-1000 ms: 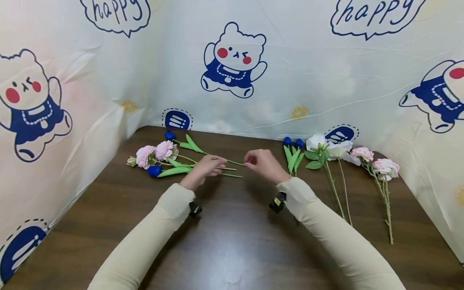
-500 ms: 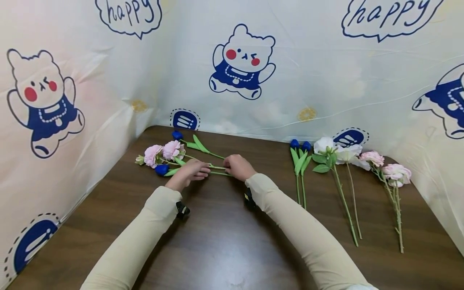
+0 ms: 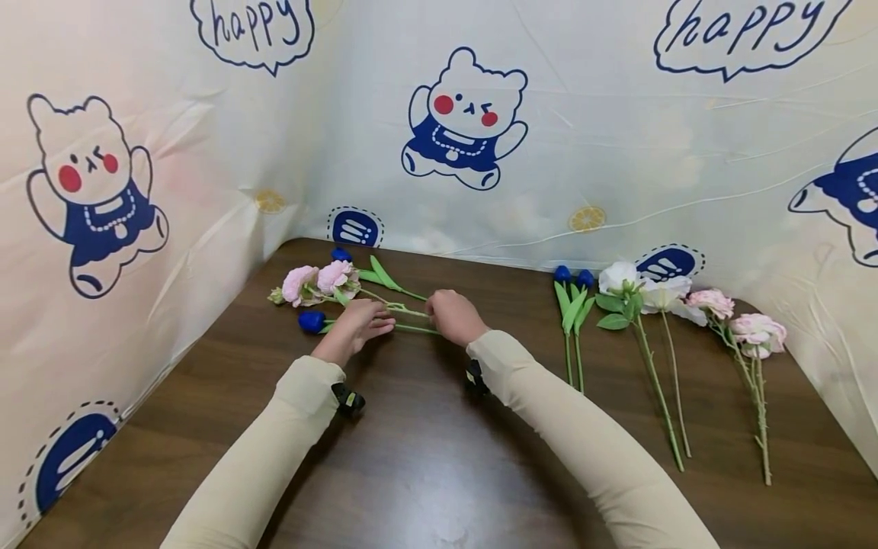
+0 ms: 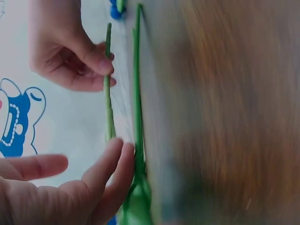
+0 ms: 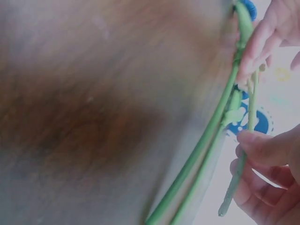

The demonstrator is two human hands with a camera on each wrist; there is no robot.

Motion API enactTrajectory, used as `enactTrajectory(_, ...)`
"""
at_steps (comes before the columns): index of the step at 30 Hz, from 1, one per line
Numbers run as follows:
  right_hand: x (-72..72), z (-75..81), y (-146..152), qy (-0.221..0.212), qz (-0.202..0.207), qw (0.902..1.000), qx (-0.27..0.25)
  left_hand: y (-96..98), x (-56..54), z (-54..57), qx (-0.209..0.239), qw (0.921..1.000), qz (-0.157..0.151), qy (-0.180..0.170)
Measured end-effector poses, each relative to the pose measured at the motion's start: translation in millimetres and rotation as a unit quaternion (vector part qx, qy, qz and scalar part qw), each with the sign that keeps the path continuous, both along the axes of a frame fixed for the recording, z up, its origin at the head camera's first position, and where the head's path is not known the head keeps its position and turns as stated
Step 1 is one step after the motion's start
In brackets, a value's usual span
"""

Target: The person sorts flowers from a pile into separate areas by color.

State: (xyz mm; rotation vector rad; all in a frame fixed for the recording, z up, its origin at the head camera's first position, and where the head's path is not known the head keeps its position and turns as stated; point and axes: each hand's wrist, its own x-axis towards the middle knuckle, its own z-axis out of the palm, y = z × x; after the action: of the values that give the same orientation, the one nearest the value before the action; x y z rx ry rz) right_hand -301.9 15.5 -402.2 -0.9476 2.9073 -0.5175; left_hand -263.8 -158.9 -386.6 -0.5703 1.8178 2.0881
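My right hand [image 3: 456,316] pinches the stem [image 4: 110,105] of an artificial pink flower [image 3: 338,276] between thumb and fingers, near its lower end. That stem's blooms point left, a bud at the tip. My left hand [image 3: 353,329] hovers beside the same stem, thumb apart and fingers extended, overlapping the stems in the head view. In front lies a blue tulip [image 3: 312,322], its green stem running right beneath both hands. Behind them lies a second blue tulip [image 3: 341,254] with green leaves [image 3: 386,274]. The left wrist view shows the left hand's spread fingers [image 4: 110,161] close to the stems.
On the right side of the brown table [image 3: 425,473] lie two more blue tulips [image 3: 575,305], white flowers [image 3: 665,293] on long stems, and pink flowers [image 3: 757,332] with thorny stems. A printed cloth [image 3: 535,152] encloses the table at the back and sides.
My right hand has moved left, from the rear tulip's stem end to the pink flower's stem, and pinches it. My left hand has shifted slightly left. The head view has turned a little left.
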Motion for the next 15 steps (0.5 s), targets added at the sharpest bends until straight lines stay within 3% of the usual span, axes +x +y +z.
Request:
enactTrajectory(4, 6.3, 7.8, 2, 0.013, -0.011, 0.9998, -0.005, 1.2, 5.0, 2.3, 0.108, 0.9925, 0.057, 0.008)
enactTrajectory(6, 10.1, 10.6, 3, 0.015, -0.017, 0.9997, -0.005, 1.2, 6.6, 2.9, 0.132, 0.9884, 0.074, 0.014)
enactTrajectory(15, 28.3, 14.2, 9, 0.047, -0.011, 0.9984, -0.031, 4.8, 6.4, 2.7, 0.109, 0.9871, 0.105, 0.051)
